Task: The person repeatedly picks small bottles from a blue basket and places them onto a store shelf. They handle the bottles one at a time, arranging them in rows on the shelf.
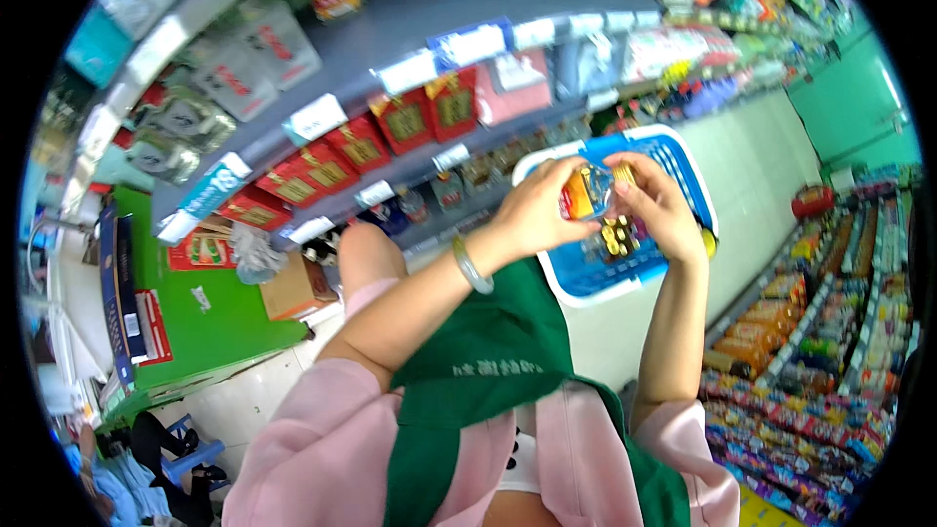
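Observation:
A small glass bottle with an orange and yellow label lies on its side, gripped around its body by my left hand. At its gold cap are the thumb and fingers of my right hand. Both hands are above a blue and white plastic basket. Inside the basket, under my hands, are several small bottles with gold caps; the rest of its contents is partly hidden by my hands.
Shelves in front hold red gift boxes, bottles and packed goods. On the left is a green counter with a cardboard box. Snack shelves stand right. A seated person is partly visible at lower left.

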